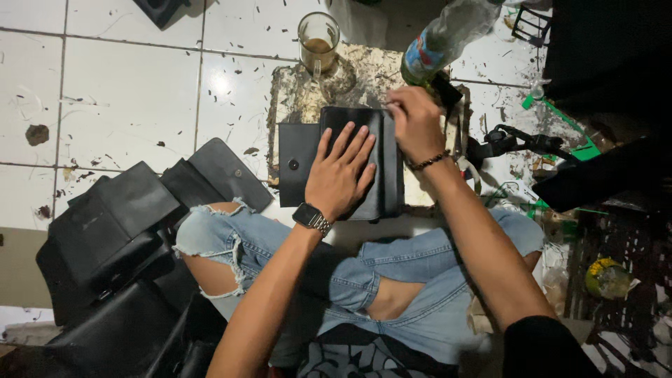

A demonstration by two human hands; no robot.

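Black wallet (364, 161): on stained board (294, 91) on tiled floor (126, 98), long axis running away from person. Left hand (339, 171) flat on top, fingers spread, gripping nothing. Right hand (414, 122) at far right corner, fingers pinched on edge. Glass mug (318, 38) beyond.

1. the leather wallet piece (360, 164) under the hands is plain black, with a black flap (297, 164) bearing a dark round snap.
2. the board (364, 77) beneath it is tan, mottled with dark smears.
3. the floor (126, 98) is white tile with grey grout lines, speckled with dark scraps.
4. the stacked leather pieces (126, 224) are black.
5. the jeans (420, 273) are faded light blue, frayed white at the rips.
6. the glass mug (318, 38) is clear, with brown liquid.
7. the bottle (441, 38) is clear with a blue and red label.
8. the watch (311, 218) is black on a silver band.
9. the bead bracelet (428, 162) is dark brown.
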